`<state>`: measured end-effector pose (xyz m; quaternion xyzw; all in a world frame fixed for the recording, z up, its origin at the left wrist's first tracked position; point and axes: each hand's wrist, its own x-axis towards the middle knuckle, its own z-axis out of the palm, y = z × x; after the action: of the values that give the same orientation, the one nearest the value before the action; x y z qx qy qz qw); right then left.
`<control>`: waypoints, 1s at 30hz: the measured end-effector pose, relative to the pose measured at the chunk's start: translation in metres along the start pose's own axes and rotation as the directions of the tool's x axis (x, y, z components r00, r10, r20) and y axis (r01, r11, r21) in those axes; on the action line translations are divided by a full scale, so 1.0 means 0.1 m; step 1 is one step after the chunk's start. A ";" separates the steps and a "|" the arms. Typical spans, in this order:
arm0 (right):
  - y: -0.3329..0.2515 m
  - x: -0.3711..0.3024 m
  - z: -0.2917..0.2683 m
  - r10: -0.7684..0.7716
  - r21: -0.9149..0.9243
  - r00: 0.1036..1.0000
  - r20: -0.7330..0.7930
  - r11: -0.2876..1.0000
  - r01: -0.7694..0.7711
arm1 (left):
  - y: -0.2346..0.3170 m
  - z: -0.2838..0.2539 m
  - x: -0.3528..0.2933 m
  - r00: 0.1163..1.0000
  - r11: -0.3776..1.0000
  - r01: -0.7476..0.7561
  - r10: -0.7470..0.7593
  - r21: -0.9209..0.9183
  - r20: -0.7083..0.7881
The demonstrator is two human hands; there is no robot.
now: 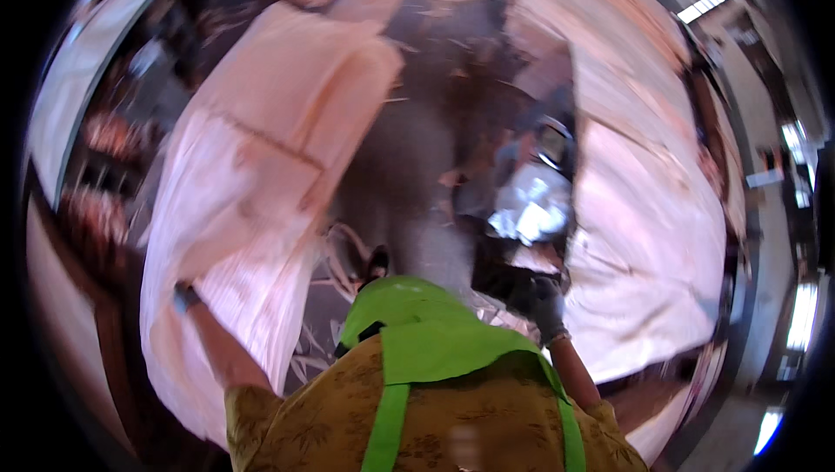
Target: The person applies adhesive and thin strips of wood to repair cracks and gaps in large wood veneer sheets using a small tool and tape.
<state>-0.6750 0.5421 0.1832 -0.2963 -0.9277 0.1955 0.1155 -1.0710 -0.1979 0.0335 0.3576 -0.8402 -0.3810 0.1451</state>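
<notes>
A large, pale pinkish sheet of thin wood veneer (252,159) curves upright along my left side, its surface creased and cracked. My left hand (185,298), in a grey glove, is closed on the sheet's lower part, with the fingertips partly hidden. On the other side my right hand (548,308), in a dark grey glove, hangs low beside a stack of pale veneer sheets (644,237). Its fingers are blurred against a dark object (504,285) that I cannot make out, so whether it grips anything does not show.
Veneer scraps and strips litter the dark floor (417,133) between the sheet and the stack. A crumpled shiny plastic bag (531,207) lies against the stack's near side. Reddish-brown piles (96,211) stand at far left. My green apron (426,324) covers the lower middle.
</notes>
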 end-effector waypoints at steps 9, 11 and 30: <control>0.15 -1.24 -0.12 0.477 0.111 0.873 -0.100 0.878 -0.466 | 1.71 0.19 -0.41 0.917 0.820 -0.306 0.117 -0.484 -0.382; 0.29 -1.72 -0.17 0.540 0.203 0.837 -0.089 0.833 -0.515 | 2.50 0.19 -0.90 0.941 0.639 -0.338 0.226 -0.691 -0.251; 2.32 -6.64 -1.13 0.873 0.507 0.052 -0.484 0.329 -0.797 | 4.87 -0.25 -8.53 0.247 -0.250 -0.310 0.910 -0.917 -0.332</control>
<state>0.0093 0.3538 0.1195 -0.8171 -0.4470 0.1442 0.3342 -0.6988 0.6167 0.4370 -0.4505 -0.4848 -0.6995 0.2696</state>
